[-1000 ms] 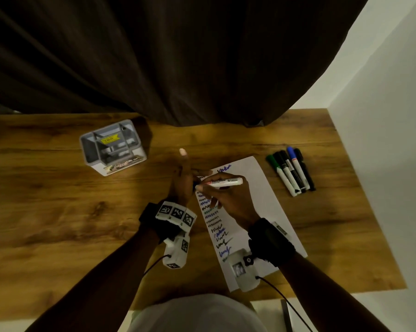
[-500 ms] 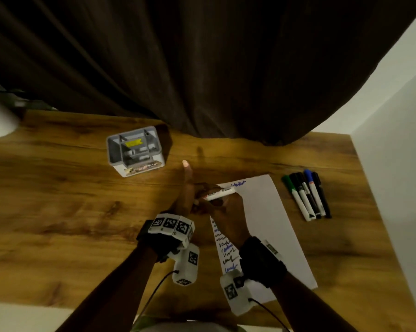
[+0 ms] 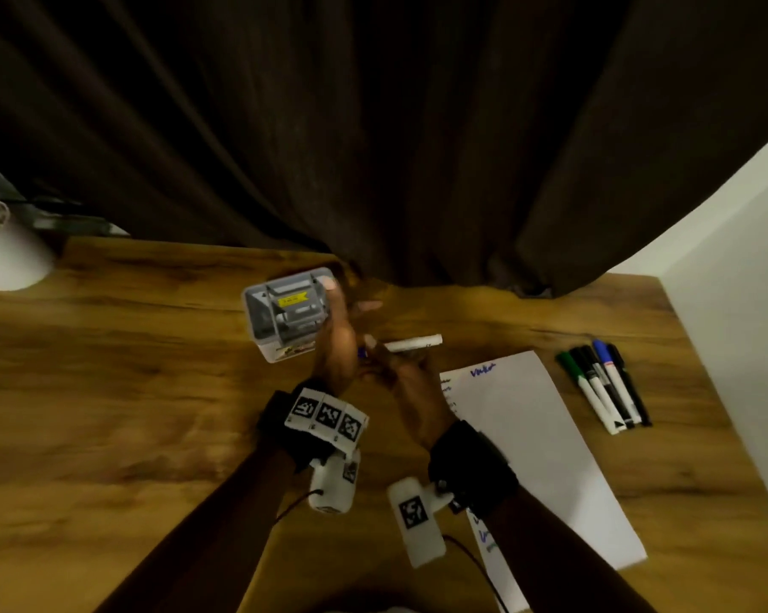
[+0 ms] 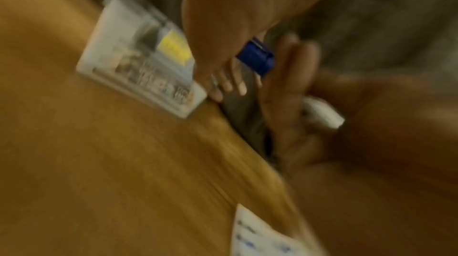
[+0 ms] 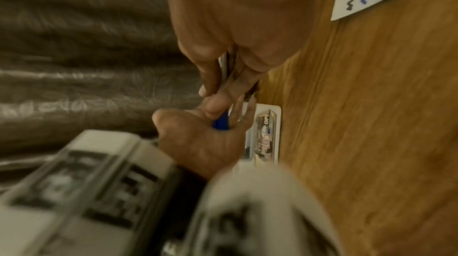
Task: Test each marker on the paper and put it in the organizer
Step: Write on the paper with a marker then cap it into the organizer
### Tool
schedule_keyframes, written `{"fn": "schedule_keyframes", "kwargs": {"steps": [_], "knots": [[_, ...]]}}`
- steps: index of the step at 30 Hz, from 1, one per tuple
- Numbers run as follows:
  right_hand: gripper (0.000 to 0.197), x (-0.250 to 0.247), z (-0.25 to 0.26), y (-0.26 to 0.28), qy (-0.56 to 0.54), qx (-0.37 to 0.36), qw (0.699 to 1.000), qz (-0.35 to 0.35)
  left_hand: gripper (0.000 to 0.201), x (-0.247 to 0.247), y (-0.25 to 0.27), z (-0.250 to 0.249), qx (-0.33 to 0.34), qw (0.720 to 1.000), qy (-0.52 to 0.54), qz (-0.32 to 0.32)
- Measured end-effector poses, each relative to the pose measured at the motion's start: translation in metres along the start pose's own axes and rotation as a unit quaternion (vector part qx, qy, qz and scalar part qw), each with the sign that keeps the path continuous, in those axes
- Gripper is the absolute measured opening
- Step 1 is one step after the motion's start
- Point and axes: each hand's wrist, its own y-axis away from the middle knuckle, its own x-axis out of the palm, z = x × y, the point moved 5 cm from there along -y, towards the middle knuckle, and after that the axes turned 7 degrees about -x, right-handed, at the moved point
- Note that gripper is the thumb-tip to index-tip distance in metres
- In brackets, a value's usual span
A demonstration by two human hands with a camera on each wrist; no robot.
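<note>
My right hand [image 3: 410,382] grips the white marker [image 3: 413,344] horizontally above the tabletop [image 3: 108,391]. My left hand [image 3: 335,347], fingers extended, holds its blue cap [image 4: 256,58] beside the organizer [image 3: 284,311].

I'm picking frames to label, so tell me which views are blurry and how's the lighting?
Head view: dim and warm, mild smear, but the paper and the spare markers read fine. Left wrist view: heavy motion blur across the organizer. Right wrist view: blurred up close, though the paper's squiggles stay sharp.
</note>
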Motion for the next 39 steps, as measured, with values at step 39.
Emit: {"fn": "schedule_keyframes", "kwargs": {"steps": [39], "knots": [[0.013, 0.074, 0.053, -0.082, 0.675, -0.09, 0.724, 0.109, 0.036, -0.082, -0.037, -0.039, 0.184, 0.846, -0.478, -0.149]]}}
